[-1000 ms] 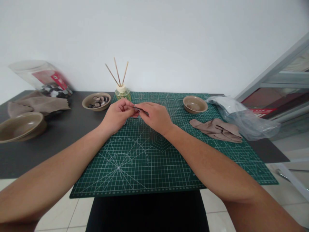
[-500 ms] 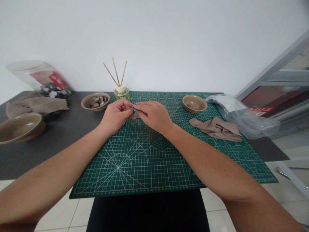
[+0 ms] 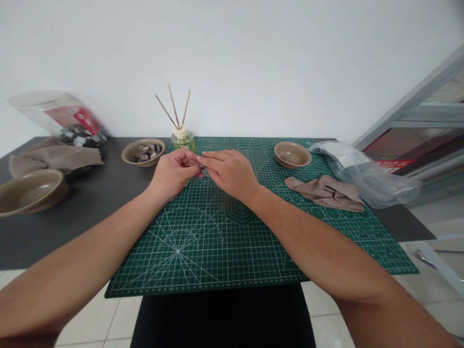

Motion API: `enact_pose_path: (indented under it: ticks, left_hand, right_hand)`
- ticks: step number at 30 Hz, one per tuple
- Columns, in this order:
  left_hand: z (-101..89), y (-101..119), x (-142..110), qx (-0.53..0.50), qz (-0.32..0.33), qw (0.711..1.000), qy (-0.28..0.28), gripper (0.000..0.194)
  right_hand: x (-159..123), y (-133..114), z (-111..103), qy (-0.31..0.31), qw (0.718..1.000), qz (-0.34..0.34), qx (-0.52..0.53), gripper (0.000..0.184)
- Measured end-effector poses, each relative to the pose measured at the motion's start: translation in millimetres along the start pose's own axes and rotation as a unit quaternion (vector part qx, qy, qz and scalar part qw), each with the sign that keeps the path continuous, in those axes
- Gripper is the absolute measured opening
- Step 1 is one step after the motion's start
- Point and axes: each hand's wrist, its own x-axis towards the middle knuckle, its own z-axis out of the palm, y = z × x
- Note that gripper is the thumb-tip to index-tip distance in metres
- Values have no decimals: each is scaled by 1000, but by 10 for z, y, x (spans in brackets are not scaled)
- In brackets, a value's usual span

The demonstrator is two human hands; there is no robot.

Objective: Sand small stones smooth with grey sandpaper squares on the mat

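My left hand (image 3: 177,170) and my right hand (image 3: 232,173) meet above the green cutting mat (image 3: 197,270), fingertips touching. Pinched in the left fingers is a small dark piece (image 3: 202,167), mostly hidden, too small to name. The right fingers lie close together over it, and whatever they grip is covered. A bluish patch (image 3: 206,172) shows under the fingertips; I cannot tell what it is. Just behind the left hand stands a reed diffuser (image 3: 183,141) with three sticks. To the left, a brown bowl (image 3: 134,155) holds several dark and pale brown pieces.
Another brown bowl (image 3: 293,159), with a few small bits inside, sits at the back right. Near it lie a crumpled brown cloth (image 3: 326,192) and a clear plastic bag (image 3: 380,186). At far left are a large bowl (image 3: 50,195), a cloth (image 3: 68,158) and a clear jar (image 3: 47,104).
My right fingers have closed down over the small dark piece, which shows less now. Both hands stay in nearly the same place, and the surrounding things have not moved.
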Motion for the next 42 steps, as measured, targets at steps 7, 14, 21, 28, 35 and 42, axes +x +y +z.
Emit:
enact_pose_path:
  ticks: [7, 14, 21, 28, 35, 42]
  left_hand:
    - [17, -15, -3, -24, -3, 1000, 12, 19]
    - [41, 45, -28, 25, 13, 999, 38, 17]
    - [44, 41, -16, 20, -7, 1000, 17, 21]
    - [22, 15, -8, -9, 23, 1000, 16, 17]
    - [13, 3, -1, -2, 12, 1000, 9, 19]
    - [32, -12, 3, -7, 3, 1000, -10, 24]
  right_hand:
    - [0, -4, -16, 0, 1000, -6, -15, 41]
    - [1, 14, -91, 9, 999, 15, -32, 40]
    - [-10, -23, -65, 4, 1000, 0, -30, 42]
    - [-6, -30, -128, -10, 998, 49, -33, 45]
    - [-17, -39, -109, 16, 996, 89, -1, 47]
    - [-20, -88, -72, 5, 999, 44, 16, 47]
